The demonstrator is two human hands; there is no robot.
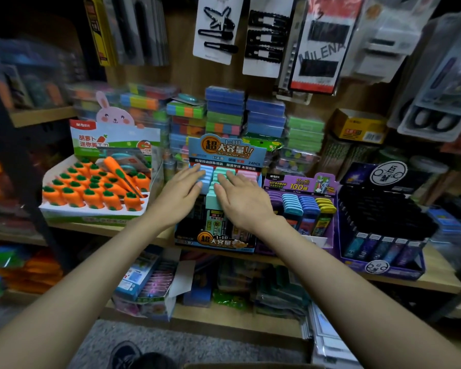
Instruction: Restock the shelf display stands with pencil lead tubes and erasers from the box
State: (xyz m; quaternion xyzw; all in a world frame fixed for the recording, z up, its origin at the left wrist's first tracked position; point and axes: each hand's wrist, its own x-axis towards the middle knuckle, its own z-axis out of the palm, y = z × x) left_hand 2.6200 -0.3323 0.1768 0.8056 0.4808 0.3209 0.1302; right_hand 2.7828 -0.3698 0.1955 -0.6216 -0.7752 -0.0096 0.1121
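What looks like a cardboard box rim (250, 365) edges the bottom of the view. Above it, a person's left hand (179, 191) and right hand (240, 199) lie flat, fingers straight and gripping nothing, on the rows of pencil lead tubes (213, 202) standing in the blue display stand (216, 242) on the wooden shelf (437, 272). Hair clip cards (218, 30) hang behind.

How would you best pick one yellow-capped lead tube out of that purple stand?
Probably pinch the front yellow-capped tube by its cap, coming from above and the front. The tubes stand packed one behind another in the purple stand, with blue-capped tubes close beside, so only the caps stick out; the front one's face is free.
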